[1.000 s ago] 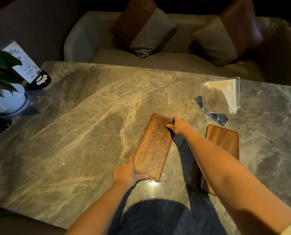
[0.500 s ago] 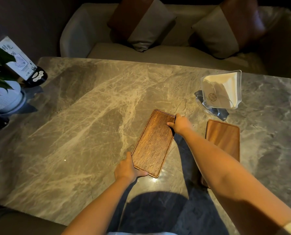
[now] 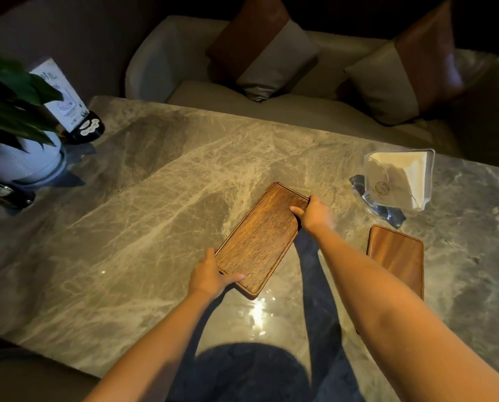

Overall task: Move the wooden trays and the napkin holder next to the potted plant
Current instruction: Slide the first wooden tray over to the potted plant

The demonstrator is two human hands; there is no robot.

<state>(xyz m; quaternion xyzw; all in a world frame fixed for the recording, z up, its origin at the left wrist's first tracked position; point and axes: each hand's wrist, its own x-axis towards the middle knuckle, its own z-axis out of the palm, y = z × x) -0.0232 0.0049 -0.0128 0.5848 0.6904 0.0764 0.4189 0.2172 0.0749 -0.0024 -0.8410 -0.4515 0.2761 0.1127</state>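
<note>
A dark wooden tray [image 3: 260,239] lies diagonally near the middle of the marble table [image 3: 143,216]. My left hand [image 3: 209,275] grips its near left corner, thumb on top. My right hand [image 3: 313,213] grips its far right corner. A second wooden tray [image 3: 396,262] lies flat to the right, partly hidden by my right forearm. Behind it stands a clear napkin holder [image 3: 396,181] with white napkins. The potted plant [image 3: 13,132], green leaves in a white ribbed pot, sits at the table's far left.
A card sign on a dark base [image 3: 68,103] stands just behind the plant. A small dark object [image 3: 10,194] lies in front of the pot. A sofa with two cushions [image 3: 262,50] runs along the table's far side.
The held tray has turned to a steeper diagonal and shifted slightly left in both hands. The second tray and napkin holder have stayed where they were.
</note>
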